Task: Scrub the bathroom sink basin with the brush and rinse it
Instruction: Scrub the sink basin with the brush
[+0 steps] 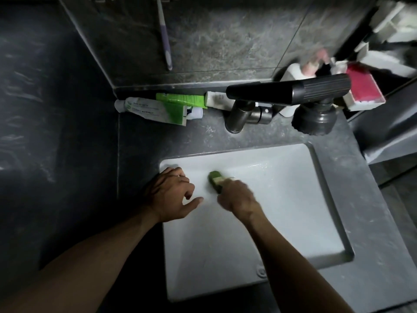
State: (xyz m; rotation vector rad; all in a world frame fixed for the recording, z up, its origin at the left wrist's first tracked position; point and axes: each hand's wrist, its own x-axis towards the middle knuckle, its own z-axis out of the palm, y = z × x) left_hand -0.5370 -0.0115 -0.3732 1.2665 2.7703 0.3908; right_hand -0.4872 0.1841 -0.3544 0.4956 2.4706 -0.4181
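Observation:
A white rectangular sink basin (282, 199) is set into a dark grey counter. My right hand (237, 196) grips a green scrub brush (216, 180) and holds its head against the basin's upper left area; the hand and brush are blurred. My left hand (172, 196) rests on the basin's left rim with fingers loosely curled and the thumb stretched out over the white surface, holding nothing. A dark faucet (259, 92) with a ribbed handle stands behind the basin; no water is seen running. The drain (261, 271) sits near the basin's front edge.
Toothpaste tubes (158, 108) and a green tube (182, 99) lie on the counter behind the basin at left. A toothbrush (164, 37) hangs on the wall. A white bottle (295, 72) and a red-and-white box (363, 89) stand at the back right.

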